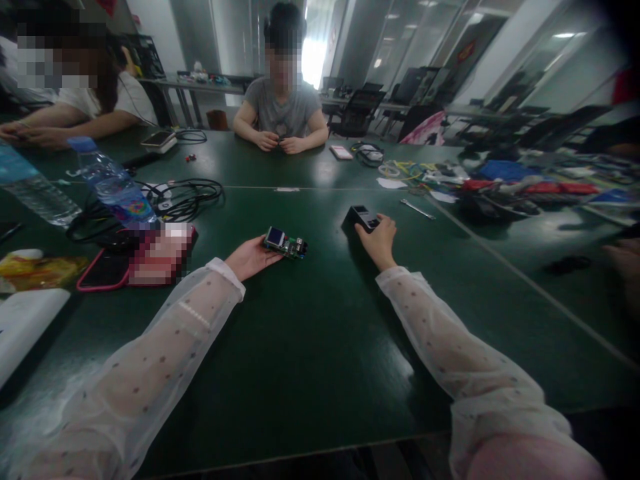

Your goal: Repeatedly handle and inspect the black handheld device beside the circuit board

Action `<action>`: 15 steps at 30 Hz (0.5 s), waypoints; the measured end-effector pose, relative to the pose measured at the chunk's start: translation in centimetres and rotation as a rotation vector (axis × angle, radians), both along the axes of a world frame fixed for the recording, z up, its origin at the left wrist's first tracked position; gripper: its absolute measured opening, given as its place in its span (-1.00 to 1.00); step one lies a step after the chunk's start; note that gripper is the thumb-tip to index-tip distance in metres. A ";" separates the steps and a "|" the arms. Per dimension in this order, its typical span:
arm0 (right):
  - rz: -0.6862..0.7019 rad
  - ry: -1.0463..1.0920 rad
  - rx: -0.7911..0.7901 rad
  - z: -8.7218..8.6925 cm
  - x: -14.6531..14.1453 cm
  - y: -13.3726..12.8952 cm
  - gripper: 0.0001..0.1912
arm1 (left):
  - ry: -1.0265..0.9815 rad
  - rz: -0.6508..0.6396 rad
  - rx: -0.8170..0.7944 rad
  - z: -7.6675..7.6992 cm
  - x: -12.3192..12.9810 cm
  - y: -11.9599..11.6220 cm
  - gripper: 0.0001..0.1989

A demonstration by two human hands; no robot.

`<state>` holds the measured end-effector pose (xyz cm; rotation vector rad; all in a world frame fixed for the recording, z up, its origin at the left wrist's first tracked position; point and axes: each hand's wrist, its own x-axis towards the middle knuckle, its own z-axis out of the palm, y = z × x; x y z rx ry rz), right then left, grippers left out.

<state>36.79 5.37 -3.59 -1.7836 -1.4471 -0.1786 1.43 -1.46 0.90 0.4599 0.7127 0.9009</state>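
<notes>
My left hand (255,258) holds a small green circuit board (287,243) with a dark screen at its left end and black parts at its right end. The fingers lie under and behind the board. To the right, my right hand (379,241) grips a black box-shaped case (363,217) by its right side, thumb in front and fingers over the far edge. The case has a grey panel on its top and is tilted a little. Board and case are apart, with green table (310,333) between them.
On the left are water bottles (117,190), black cables (195,199), a red-edged phone (105,267) and a white box (27,327). A wrench (418,209) lies beyond my right hand, near a pile of cables and bags (520,190). People sit across the table and at left.
</notes>
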 end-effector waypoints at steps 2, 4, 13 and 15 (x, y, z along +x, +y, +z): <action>0.012 0.009 -0.003 0.1 0.0 -0.1 -0.41 | -0.010 0.001 0.007 -0.2 0.0 0.1 -0.64; 0.031 0.017 -0.008 0.1 -0.1 -0.1 -0.47 | -0.022 -0.001 0.015 -0.5 -0.1 0.2 -0.63; 0.140 -0.040 0.040 1.2 -1.2 -0.9 -0.49 | -0.013 0.006 0.016 -0.2 -0.1 0.1 -0.62; 0.211 -0.095 0.081 1.9 -2.2 -1.7 -0.46 | -0.012 0.005 0.017 -0.2 -0.1 0.1 -0.62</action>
